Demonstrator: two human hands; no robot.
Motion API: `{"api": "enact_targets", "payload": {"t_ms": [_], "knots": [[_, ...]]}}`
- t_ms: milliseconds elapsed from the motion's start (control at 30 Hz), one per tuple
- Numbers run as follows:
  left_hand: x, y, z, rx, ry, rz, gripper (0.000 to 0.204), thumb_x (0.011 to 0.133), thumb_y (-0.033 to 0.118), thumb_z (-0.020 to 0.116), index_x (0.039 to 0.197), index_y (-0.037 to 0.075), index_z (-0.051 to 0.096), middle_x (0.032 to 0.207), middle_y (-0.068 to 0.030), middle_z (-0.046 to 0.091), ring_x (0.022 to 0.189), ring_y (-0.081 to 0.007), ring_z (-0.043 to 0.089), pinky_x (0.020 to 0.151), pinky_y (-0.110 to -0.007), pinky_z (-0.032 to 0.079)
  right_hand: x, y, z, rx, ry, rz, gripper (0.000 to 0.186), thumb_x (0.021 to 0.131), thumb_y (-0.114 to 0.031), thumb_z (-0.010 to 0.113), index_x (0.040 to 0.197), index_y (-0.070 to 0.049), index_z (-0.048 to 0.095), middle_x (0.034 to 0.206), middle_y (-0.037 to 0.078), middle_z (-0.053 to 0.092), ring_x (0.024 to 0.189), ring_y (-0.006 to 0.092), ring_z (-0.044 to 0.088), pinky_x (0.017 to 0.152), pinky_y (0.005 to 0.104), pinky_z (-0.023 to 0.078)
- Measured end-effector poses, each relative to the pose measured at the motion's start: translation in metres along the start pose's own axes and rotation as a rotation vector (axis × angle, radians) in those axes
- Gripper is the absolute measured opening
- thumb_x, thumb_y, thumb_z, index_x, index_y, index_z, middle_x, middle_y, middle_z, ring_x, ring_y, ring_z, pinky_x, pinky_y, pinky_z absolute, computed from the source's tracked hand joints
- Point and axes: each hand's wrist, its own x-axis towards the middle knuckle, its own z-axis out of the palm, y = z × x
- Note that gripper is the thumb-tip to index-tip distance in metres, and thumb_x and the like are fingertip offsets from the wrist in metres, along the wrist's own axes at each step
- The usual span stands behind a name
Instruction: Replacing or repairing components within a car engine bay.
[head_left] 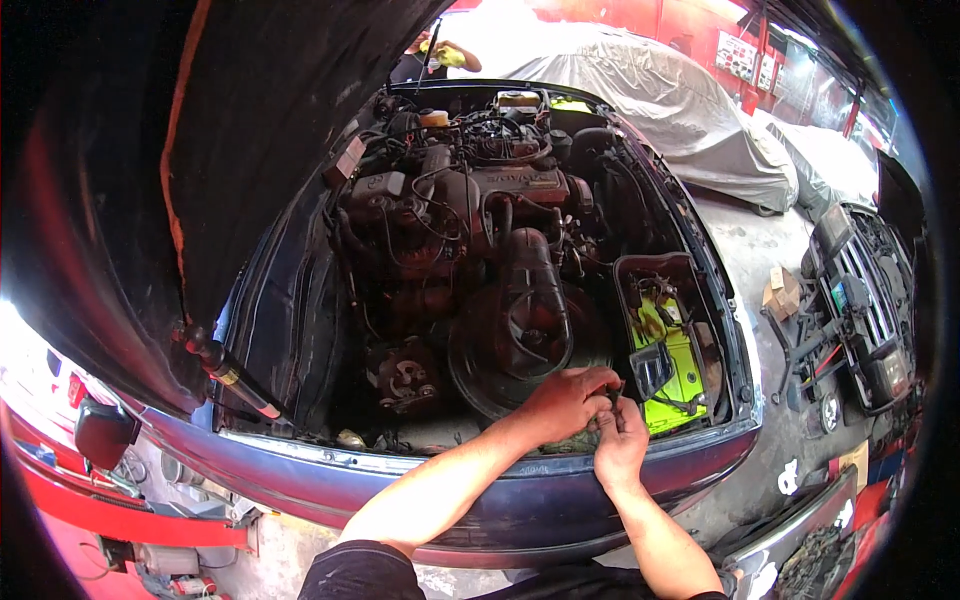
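Observation:
My left hand (572, 402) and my right hand (622, 442) meet over the front edge of a car's engine bay. Both have their fingers pinched together around a small dark piece (615, 391), too small and too covered to name. Just beyond my fingers, a black box-shaped part (651, 370) with a shiny top sits on the bright yellow-green battery (682, 385), which lies in a dark tray. Left of my hands is a large round black air cleaner housing (480, 350), with a ribbed black duct (532, 290) over it.
A dark engine (515, 185) with hoses and wires fills the bay's far part. The raised hood (270, 130) looms at left, with a strut (230, 372) below it. A person in yellow gloves (452, 56) stands beyond. A covered car (650, 100) and loose car parts (865, 310) lie right.

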Motion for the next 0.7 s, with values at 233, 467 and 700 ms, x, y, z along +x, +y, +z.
{"api": "enact_targets", "payload": {"t_ms": [233, 467, 700], "knots": [[0.001, -0.007, -0.001, 0.081, -0.011, 0.088, 0.024, 0.09, 0.016, 0.072, 0.113, 0.008, 0.072, 0.108, -0.0141, 0.075, 0.105, -0.0348, 0.073, 0.091, -0.042, 0.057, 0.001, -0.011, 0.001, -0.24, 0.017, -0.013, 0.011, 0.098, -0.002, 0.064, 0.107, 0.003, 0.068, 0.088, 0.015, 0.067, 0.075, 0.0238, 0.068, 0.071, 0.0373, 0.054], [-0.003, -0.003, 0.005, -0.066, 0.069, -0.05, 0.036, 0.084, 0.007, 0.08, 0.118, 0.009, 0.069, 0.096, -0.009, 0.074, 0.09, -0.0192, 0.073, 0.083, -0.035, 0.057, 0.0, -0.014, 0.004, -0.075, 0.026, -0.076, 0.013, 0.098, 0.002, 0.063, 0.111, 0.005, 0.066, 0.094, 0.016, 0.065, 0.075, 0.0214, 0.07, 0.068, 0.0344, 0.054], [-0.003, 0.007, 0.004, -0.129, 0.117, 0.107, 0.032, 0.084, -0.001, 0.08, 0.113, 0.007, 0.072, 0.098, -0.0072, 0.072, 0.093, -0.0178, 0.072, 0.084, -0.034, 0.057, 0.002, -0.027, 0.002, -0.037, 0.02, -0.072, 0.004, 0.101, 0.006, 0.061, 0.103, 0.004, 0.063, 0.097, 0.011, 0.062, 0.079, 0.0176, 0.067, 0.071, 0.0309, 0.053]]}}
